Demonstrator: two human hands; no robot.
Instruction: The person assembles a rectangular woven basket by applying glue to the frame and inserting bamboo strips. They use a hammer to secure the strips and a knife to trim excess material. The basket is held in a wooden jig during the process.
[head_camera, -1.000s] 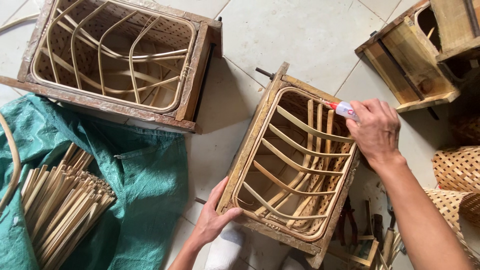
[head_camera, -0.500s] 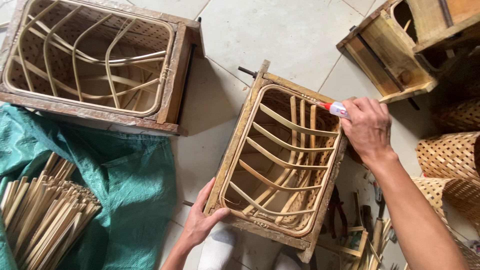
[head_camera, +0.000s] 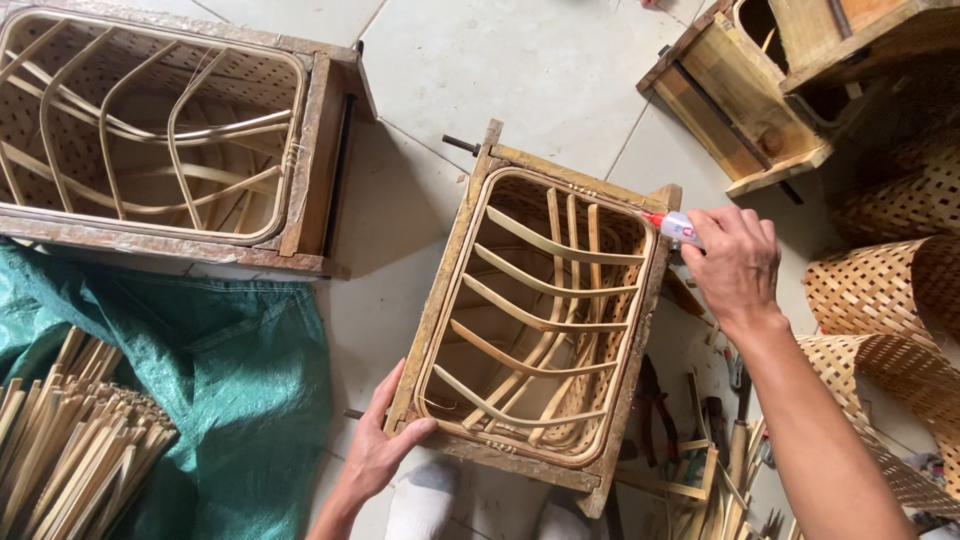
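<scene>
The right hand (head_camera: 735, 262) with its glue tube (head_camera: 672, 226) has perhaps edged slightly lower.

**Single head-worn view, looking straight down**

One camera only, worn on the head, aimed almost vertically down at a tiled floor (head_camera: 520, 70). Close range: forearms entering from the bottom edge, left hand (head_camera: 385, 450) low and centre, right hand (head_camera: 735, 262) at right. Wooden frame (head_camera: 540, 320) filling the middle, turned slightly clockwise against the picture edges. Second frame (head_camera: 160, 140) cut off at top left, green cloth (head_camera: 230, 370) at lower left, woven mesh (head_camera: 880, 290) clipped at right. No second view, so no shared area.
</scene>
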